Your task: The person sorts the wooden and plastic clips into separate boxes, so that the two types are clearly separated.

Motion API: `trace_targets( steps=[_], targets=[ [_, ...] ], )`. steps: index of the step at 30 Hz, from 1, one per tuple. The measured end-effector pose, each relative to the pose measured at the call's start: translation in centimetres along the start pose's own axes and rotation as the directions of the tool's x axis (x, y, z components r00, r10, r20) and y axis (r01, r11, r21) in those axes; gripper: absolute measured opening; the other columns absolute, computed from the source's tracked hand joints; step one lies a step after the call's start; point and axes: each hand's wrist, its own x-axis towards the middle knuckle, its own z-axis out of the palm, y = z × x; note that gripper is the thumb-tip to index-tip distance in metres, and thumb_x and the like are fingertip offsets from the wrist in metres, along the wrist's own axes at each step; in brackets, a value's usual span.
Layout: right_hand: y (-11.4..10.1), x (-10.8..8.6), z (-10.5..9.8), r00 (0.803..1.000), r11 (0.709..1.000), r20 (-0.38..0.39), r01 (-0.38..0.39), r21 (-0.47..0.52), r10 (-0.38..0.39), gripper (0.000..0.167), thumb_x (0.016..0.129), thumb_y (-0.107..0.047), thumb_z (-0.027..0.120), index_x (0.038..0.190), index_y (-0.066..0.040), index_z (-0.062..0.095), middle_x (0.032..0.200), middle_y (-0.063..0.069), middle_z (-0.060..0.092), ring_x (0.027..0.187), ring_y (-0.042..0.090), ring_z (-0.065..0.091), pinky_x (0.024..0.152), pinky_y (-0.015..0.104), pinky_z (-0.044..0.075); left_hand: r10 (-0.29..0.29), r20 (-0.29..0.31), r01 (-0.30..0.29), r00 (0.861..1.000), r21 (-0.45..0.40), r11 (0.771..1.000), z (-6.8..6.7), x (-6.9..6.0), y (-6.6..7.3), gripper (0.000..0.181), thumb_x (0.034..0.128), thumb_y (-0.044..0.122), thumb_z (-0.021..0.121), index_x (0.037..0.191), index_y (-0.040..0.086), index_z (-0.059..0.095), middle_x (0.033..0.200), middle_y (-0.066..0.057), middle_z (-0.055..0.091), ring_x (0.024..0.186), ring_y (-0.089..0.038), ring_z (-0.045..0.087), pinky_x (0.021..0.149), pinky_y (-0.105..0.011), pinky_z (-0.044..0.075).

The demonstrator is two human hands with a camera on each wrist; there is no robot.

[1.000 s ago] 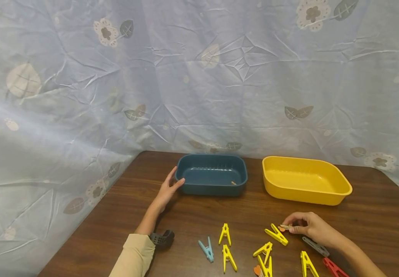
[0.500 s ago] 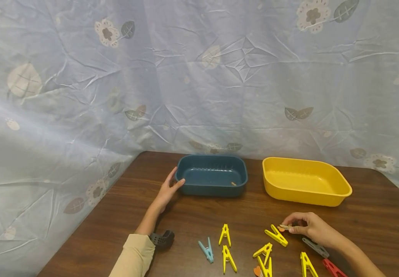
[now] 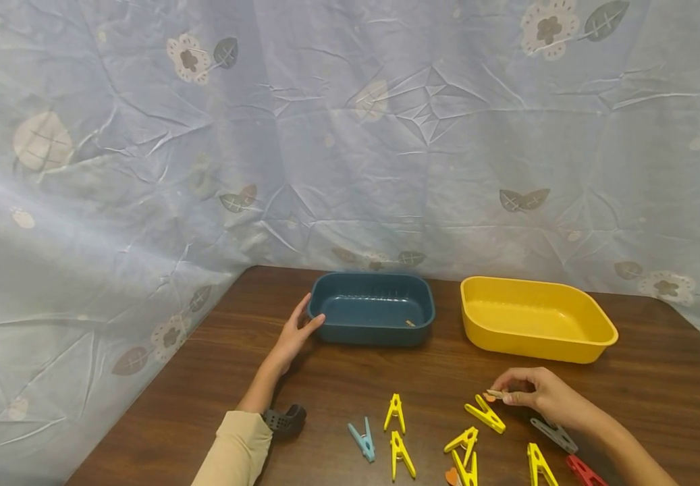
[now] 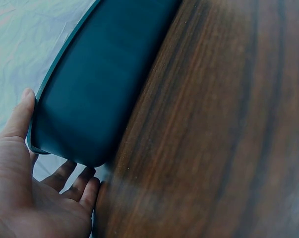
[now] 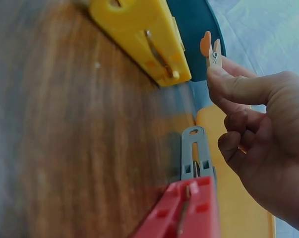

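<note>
My right hand [image 3: 538,395] pinches a small wooden clothespin [image 5: 214,55] with an orange heart on it, between thumb and fingertips. In the head view it is just above the table, beside a yellow clothespin [image 3: 485,414]. My left hand [image 3: 291,337] rests against the near left corner of a dark blue tub [image 3: 370,334]. Its thumb lies at the rim and its other fingers are spread along the side wall. Inside the blue tub lies one small wooden piece [image 3: 410,323]. A grey clothespin [image 3: 553,434] and a red clothespin [image 3: 585,470] lie below my right hand.
A yellow tub [image 3: 534,344] stands at the back right of the brown wooden table [image 3: 216,378]. Several yellow clothespins, a light blue clothespin [image 3: 362,439] and another orange heart [image 3: 451,476] lie near the front. A patterned cloth [image 3: 350,169] hangs behind.
My right hand has lifted slightly and shifted a little to the left, carrying the small wooden clothespin. The left hand stays on the blue tub.
</note>
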Motion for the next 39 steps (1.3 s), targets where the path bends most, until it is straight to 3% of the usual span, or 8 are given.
trace_targets(
  steps=[10, 16, 24, 31, 38, 39],
  targets=[
    [-0.9, 1.0, -0.7, 1.000, 1.000, 0.008, 0.025, -0.004, -0.025, 0.010, 0.086, -0.011, 0.063, 0.095, -0.008, 0.066, 0.080, 0.000, 0.062, 0.060, 0.003, 0.040, 0.046, 0.024, 0.035, -0.012, -0.014, 0.012, 1.000, 0.006, 1.000, 0.1, 0.2, -0.1, 0.072, 0.0866, 0.036, 0.063, 0.146, 0.024, 0.025, 0.142, -0.022, 0.029, 0.128, -0.039, 0.028, 0.102, -0.050, 0.025],
    [-1.9, 1.8, -1.2, 0.999, 0.999, 0.010, -0.031, -0.032, 0.032, 0.012, 0.086, -0.016, 0.063, 0.097, -0.011, 0.066, 0.079, 0.002, 0.062, 0.058, 0.005, 0.037, 0.048, 0.024, 0.033, 0.000, -0.015, 0.000, 1.000, 0.007, 1.000, 0.1, 0.1, -0.1, 0.072, 0.0866, 0.037, 0.063, 0.146, 0.023, 0.025, 0.142, -0.023, 0.029, 0.128, -0.040, 0.029, 0.101, -0.051, 0.026],
    [-2.8, 2.9, -1.4, 1.000, 0.999, -0.001, 0.015, -0.031, -0.015, 0.012, 0.086, -0.011, 0.063, 0.097, -0.009, 0.066, 0.084, 0.006, 0.064, 0.059, 0.007, 0.042, 0.049, 0.025, 0.038, -0.011, 0.014, 0.011, 1.000, -0.003, 1.000, 0.0, -0.1, 0.2, 0.072, 0.0876, 0.036, 0.062, 0.146, 0.023, 0.023, 0.145, -0.022, 0.024, 0.129, -0.040, 0.025, 0.101, -0.052, 0.025],
    [-3.9, 4.3, -1.4, 0.991, 0.989, 0.033, -0.132, 0.060, 0.130, 0.013, 0.088, -0.018, 0.062, 0.098, -0.012, 0.066, 0.092, 0.011, 0.059, 0.075, 0.021, 0.048, 0.064, 0.033, 0.045, -0.004, 0.048, 0.006, 0.999, -0.037, 0.999, -0.1, -1.0, 2.4, 0.072, 0.0900, 0.027, 0.061, 0.147, 0.013, 0.020, 0.145, -0.027, 0.018, 0.130, -0.043, 0.020, 0.102, -0.053, 0.021],
    [-4.5, 5.7, -1.0, 0.986, 0.980, 0.062, -0.162, 0.116, 0.156, 0.013, 0.089, -0.016, 0.061, 0.097, -0.008, 0.066, 0.091, 0.015, 0.056, 0.077, 0.026, 0.048, 0.064, 0.035, 0.046, 0.005, 0.004, -0.005, 1.000, -0.003, 1.000, 0.0, 0.0, 0.3, 0.073, 0.0871, 0.036, 0.063, 0.147, 0.019, 0.024, 0.144, -0.024, 0.023, 0.130, -0.039, 0.025, 0.102, -0.049, 0.025],
    [-4.6, 6.0, -1.0, 0.990, 0.986, 0.059, -0.133, 0.099, 0.128, 0.012, 0.088, -0.014, 0.061, 0.097, -0.007, 0.066, 0.090, 0.014, 0.057, 0.074, 0.024, 0.048, 0.062, 0.033, 0.045, 0.000, -0.001, 0.000, 1.000, -0.009, 1.000, 0.0, 0.0, 0.2, 0.073, 0.0865, 0.036, 0.063, 0.146, 0.021, 0.024, 0.145, -0.022, 0.024, 0.130, -0.039, 0.025, 0.102, -0.049, 0.025]
  ],
)
